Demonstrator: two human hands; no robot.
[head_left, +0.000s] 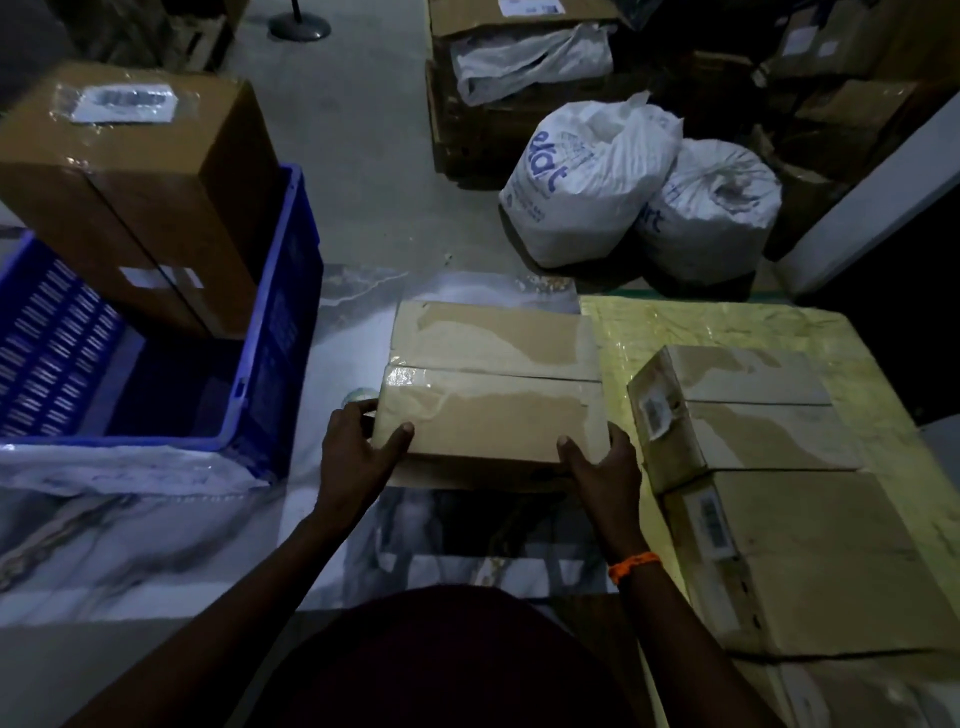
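A taped cardboard box (493, 384) sits in front of me on a marble-patterned surface (130, 540). My left hand (358, 452) grips its near left corner, thumb on top and fingers round the side. On the near right corner, my right hand (602, 467) holds the box the same way; an orange band is on that wrist. A roll of tape (358, 397) peeks out just behind my left hand.
A blue plastic crate (270, 332) stands at left with a large labelled carton (135, 192) leaning in it. Two cardboard boxes (737, 410) (810, 561) lie at right on a yellow sheet (701, 322). White sacks (587, 182) and more cartons (519, 21) fill the floor beyond.
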